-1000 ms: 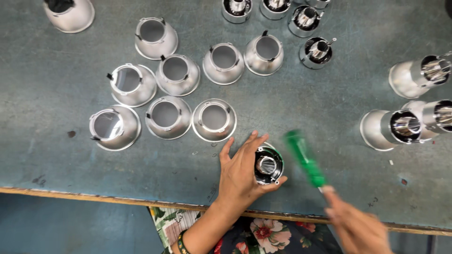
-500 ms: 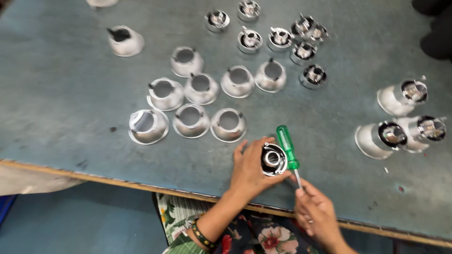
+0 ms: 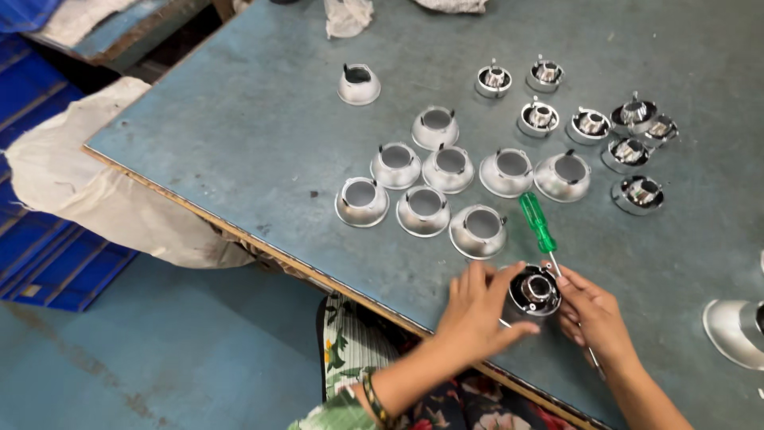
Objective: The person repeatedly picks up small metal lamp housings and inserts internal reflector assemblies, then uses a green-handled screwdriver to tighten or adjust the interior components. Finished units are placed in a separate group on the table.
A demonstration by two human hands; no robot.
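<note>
A round metal housing sits on the worktop near its front edge, between the left hand and the right hand. A screwdriver lies just behind it. Behind the screwdriver stands a cluster of empty cups. Fitted housings stand further back, toward the right edge.

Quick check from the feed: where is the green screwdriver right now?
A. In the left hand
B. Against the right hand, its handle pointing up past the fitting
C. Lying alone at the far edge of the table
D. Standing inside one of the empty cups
B: the screwdriver runs along the right hand, its green handle rising beside the fitting, while the left hand steadies that fitting.
</note>
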